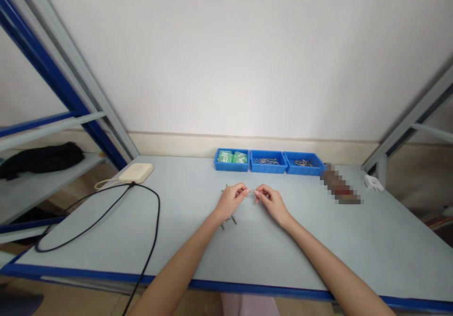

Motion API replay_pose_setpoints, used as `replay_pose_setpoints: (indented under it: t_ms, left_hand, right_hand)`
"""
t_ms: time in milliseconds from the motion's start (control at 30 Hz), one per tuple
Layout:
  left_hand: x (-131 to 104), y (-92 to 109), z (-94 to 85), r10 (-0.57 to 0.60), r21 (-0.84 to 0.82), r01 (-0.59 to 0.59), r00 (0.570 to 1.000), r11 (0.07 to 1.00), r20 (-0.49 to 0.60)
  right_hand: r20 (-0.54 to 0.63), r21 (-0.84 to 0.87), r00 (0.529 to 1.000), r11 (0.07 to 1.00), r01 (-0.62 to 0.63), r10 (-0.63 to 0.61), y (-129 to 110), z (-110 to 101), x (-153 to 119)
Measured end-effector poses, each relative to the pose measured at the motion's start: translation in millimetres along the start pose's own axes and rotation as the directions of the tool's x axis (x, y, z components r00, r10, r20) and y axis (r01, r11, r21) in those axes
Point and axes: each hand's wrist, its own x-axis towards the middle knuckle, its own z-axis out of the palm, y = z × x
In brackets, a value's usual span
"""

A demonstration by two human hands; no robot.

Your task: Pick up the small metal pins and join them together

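Observation:
My left hand (230,201) is above the middle of the table, thumb and fingertips pinched together. A tiny pale tip shows at its fingertips, too small to name. Facing it across a narrow gap is my right hand (274,203), also in a pinch; whatever it holds, if anything, is hidden by the fingers. Under my left wrist lie a few small metal rod-like pieces (234,220), partly covered by the hand and forearm. Another thin piece pokes out beyond the left knuckles.
Along the wall stand three blue bins: one with green-and-clear packets (231,167), two with thin metal pieces (268,169) (305,170). A black cable (158,212) loops across the table's left side beside a cream box (138,172). Rightward are a blurred-out item and a white object (373,183).

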Motion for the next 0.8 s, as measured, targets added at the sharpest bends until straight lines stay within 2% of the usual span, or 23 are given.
replay_pose_setpoints:
  t_ms: [133,300,467,667,800]
  left_hand:
    - [-0.5,2.1,-0.7,-0.004,-0.008,0.004,1.000,1.000,-0.011]
    - [-0.3,2.1,-0.4,0.000,-0.001,0.000,1.000,1.000,-0.009]
    - [0.1,1.9,0.7,0.000,-0.004,-0.001,1.000,1.000,-0.027]
    - [0.8,0.8,1.5,-0.017,0.007,0.018,0.992,1.000,-0.127]
    - [1.1,-1.5,1.9,-0.005,0.023,0.008,0.992,1.000,-0.127]
  right_hand:
    - [0.059,0.100,0.998,0.995,0.030,-0.036,-0.5,0.4,0.0]
    - [0.044,0.162,0.998,0.986,0.034,-0.042,4.0,3.0,0.4]
    - [0.033,0.132,0.998,0.990,0.042,-0.047,6.4,5.1,0.8]
    - [0.046,0.114,0.996,0.991,0.071,-0.077,-2.9,4.1,-2.1]
    - [0.030,0.106,0.997,0.992,0.062,-0.065,-6.4,3.4,-3.1]
